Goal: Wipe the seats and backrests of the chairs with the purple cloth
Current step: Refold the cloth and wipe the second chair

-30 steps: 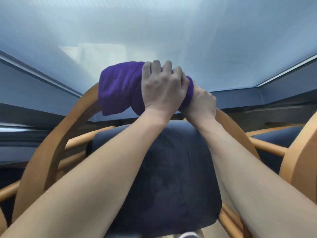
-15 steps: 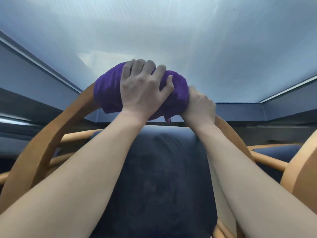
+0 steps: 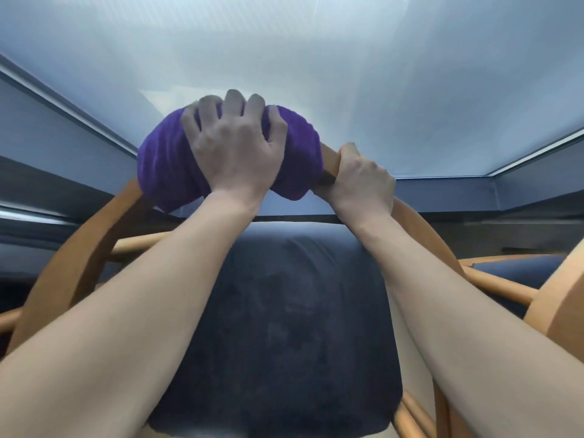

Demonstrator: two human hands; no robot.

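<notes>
A wooden chair with a curved backrest (image 3: pixel 79 248) and a dark blue seat cushion (image 3: pixel 284 327) fills the lower view. The purple cloth (image 3: pixel 164 162) is wrapped over the top of the backrest arch. My left hand (image 3: pixel 234 150) grips the cloth, fingers curled over the rail. Just to the right, my right hand (image 3: pixel 357 181) holds the bare wooden rail beside the cloth's edge. The rail under the cloth is hidden.
A pale glass tabletop (image 3: pixel 316 58) lies beyond the backrest, with grey frame edges on both sides. A second wooden chair (image 3: pixel 562 298) with a blue cushion stands at the right edge, close to my right forearm.
My left hand has slid the cloth leftward along the top of the backrest, away from my right hand. A short stretch of bare rail now shows between them.
</notes>
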